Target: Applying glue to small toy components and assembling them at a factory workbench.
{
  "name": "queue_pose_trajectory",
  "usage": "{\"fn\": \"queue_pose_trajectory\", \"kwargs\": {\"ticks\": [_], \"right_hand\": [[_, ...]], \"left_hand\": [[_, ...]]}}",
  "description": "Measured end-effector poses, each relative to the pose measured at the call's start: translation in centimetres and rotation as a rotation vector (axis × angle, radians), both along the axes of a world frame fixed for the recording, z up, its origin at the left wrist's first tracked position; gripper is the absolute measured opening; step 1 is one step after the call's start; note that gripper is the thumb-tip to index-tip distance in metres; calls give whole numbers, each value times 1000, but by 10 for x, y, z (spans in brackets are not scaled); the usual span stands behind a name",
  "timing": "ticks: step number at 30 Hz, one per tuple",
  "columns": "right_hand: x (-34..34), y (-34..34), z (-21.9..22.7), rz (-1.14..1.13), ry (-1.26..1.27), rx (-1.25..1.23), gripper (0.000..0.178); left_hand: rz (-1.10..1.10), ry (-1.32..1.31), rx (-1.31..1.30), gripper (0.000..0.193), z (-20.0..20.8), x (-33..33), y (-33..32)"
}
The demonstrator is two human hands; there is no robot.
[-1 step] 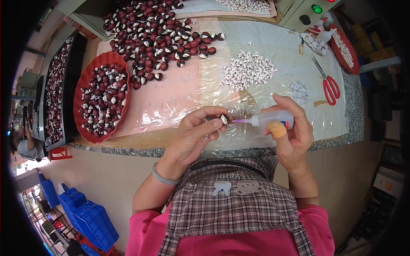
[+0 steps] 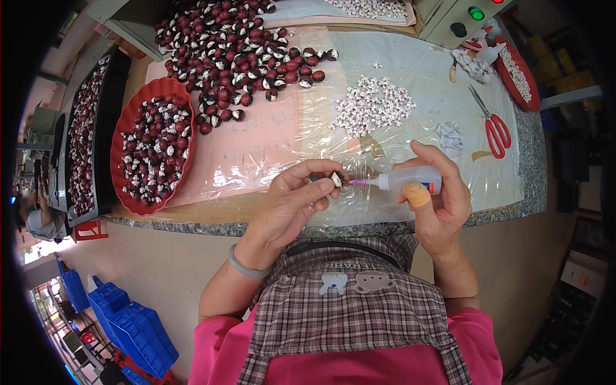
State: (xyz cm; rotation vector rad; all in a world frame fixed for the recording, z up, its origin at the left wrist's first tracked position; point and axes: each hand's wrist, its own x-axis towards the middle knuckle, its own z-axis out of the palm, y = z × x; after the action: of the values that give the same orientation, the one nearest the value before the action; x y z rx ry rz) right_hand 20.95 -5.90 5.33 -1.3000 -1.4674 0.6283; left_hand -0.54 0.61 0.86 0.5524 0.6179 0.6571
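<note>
Over the worktop's (image 2: 532, 157) near edge, mid-frame, the right hand (image 2: 443, 208) is curled and the left hand (image 2: 292, 202) pinched narrow. The right's squeeze bottle (image 2: 409, 175) could overspill if pressed hard; the left's dark-and-white ball (image 2: 337, 179), partly covered, could roll if gripped loosely. Whether the purple nozzle (image 2: 360, 182) touches it is unclear.

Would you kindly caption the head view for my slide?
Left hand pinches a small piece; right hand holds a squeeze bottle.
</note>
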Motion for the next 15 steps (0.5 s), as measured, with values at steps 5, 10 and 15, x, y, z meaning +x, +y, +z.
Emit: {"fn": "queue_pose_trajectory", "kwargs": {"ticks": [5, 10, 15], "right_hand": [[-1, 0, 4, -29, -38, -3, 40], [0, 1, -2, 1, -98, 23, 40], [-5, 1, 2, -45, -77, -1, 37]], "left_hand": [[0, 0, -5, 25, -2, 0, 0], [7, 18, -5, 26, 1, 1, -1], [1, 2, -1, 26, -1, 1, -1]]}}
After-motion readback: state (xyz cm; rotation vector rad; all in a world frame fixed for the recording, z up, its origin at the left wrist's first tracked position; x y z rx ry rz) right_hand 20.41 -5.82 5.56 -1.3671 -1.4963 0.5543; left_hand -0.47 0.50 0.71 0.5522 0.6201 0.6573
